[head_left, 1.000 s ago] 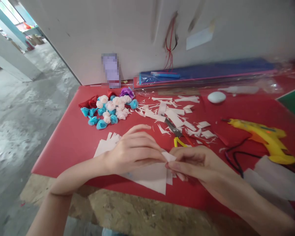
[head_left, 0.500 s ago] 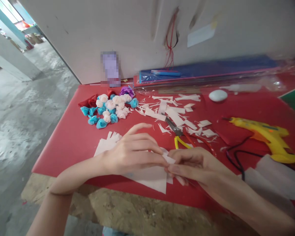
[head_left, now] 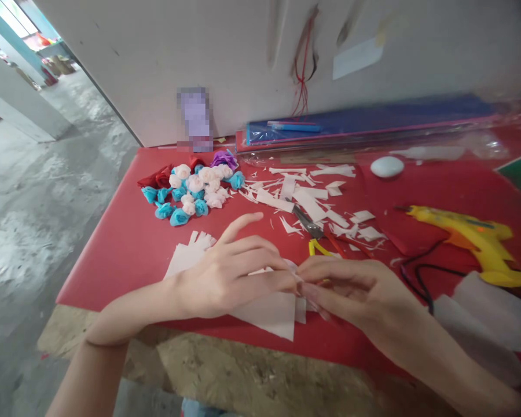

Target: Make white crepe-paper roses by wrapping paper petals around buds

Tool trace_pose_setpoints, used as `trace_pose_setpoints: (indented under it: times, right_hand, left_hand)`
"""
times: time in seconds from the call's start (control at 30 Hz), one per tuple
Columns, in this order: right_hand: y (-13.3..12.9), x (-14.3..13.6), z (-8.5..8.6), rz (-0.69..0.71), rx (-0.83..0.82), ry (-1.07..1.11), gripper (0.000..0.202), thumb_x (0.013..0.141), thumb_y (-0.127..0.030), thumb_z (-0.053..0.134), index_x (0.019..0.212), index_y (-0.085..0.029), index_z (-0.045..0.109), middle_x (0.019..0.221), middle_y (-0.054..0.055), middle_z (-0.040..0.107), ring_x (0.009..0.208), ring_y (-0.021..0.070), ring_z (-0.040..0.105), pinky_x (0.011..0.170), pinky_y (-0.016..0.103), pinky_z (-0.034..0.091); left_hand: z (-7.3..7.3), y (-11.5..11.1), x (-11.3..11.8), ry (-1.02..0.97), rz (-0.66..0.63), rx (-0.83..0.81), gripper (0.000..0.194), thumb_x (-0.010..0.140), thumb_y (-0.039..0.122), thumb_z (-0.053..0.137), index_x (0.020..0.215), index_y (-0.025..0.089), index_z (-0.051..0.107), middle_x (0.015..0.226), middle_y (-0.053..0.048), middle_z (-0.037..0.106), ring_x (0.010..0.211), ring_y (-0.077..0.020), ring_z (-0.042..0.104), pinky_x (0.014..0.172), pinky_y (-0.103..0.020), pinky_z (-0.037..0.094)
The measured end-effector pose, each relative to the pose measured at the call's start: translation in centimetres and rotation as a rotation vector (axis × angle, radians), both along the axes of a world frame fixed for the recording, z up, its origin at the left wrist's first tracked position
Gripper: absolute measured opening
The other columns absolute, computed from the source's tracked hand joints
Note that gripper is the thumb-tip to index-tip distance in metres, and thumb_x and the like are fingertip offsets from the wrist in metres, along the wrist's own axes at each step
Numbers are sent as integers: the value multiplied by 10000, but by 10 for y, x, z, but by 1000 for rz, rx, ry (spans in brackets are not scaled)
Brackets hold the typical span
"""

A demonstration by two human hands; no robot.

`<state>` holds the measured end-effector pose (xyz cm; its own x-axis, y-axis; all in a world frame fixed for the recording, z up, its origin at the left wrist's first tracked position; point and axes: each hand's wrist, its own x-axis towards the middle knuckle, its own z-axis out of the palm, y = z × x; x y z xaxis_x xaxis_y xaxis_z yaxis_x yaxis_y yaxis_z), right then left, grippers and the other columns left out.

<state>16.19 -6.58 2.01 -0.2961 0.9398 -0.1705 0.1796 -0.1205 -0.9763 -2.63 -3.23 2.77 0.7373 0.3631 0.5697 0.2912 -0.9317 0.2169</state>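
Above the white paper sheets at the front of the red table, my left hand and my right hand meet at the fingertips. Both pinch a small piece of white paper, mostly hidden by the fingers. The left index finger sticks out, away from the paper. Just behind the hands lie pliers with yellow and red handles, among white paper scraps.
Paper flowers in white, blue, red and purple sit at the back left. A yellow glue gun with a black cord and translucent sheets are at the right. A white oval object stands behind.
My fingers have shifted slightly around the small paper, and less of it shows now. My right hand has turned a little. The table items stay in place.
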Motion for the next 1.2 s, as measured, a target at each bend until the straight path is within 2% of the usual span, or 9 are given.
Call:
trace_pose_setpoints:
  times: [0.2,0.37,0.6,0.8,1.0,1.2]
  right_hand:
    - [-7,-5,9,-102,376,-206,139,718,-209,547,589,-205,602,609,11,660,537,134,614,450,193,495]
    - [-13,-5,12,-113,487,-339,158,743,-207,519,616,-220,612,661,10,690,578,149,658,497,191,538]
    - [-19,-9,3,-164,649,-460,156,768,-221,518,647,-208,615,679,32,699,597,156,666,605,228,565]
    - [-23,-7,-1,-178,672,-507,155,787,-227,509,696,-229,634,729,37,702,612,178,670,643,296,572]
    - [-22,-8,2,-174,666,-500,163,785,-227,515,680,-228,638,721,30,699,610,170,669,607,261,571]
    - [-19,-9,5,-155,639,-482,186,783,-232,504,642,-210,624,678,29,690,591,159,663,592,236,566]
  left_hand:
    - [4,-7,2,60,90,25,152,840,83,463,858,160,593,806,21,669,787,-97,569,1045,-372,313]
    - [0,-9,3,37,134,69,129,804,87,513,859,179,585,781,36,667,786,-105,566,1046,-404,301]
    - [0,-9,7,-54,139,35,86,757,108,549,798,177,579,735,36,677,758,-115,582,982,-405,354]
    - [0,-9,10,-91,166,-88,135,756,150,582,876,161,519,722,23,672,735,-115,591,930,-393,380]
    - [0,-10,11,-117,138,-204,188,750,145,591,916,139,504,771,-11,671,775,-124,603,934,-384,388]
    - [-1,-8,11,-172,82,-505,230,712,101,613,915,113,506,735,-13,648,745,-107,603,985,-368,357]
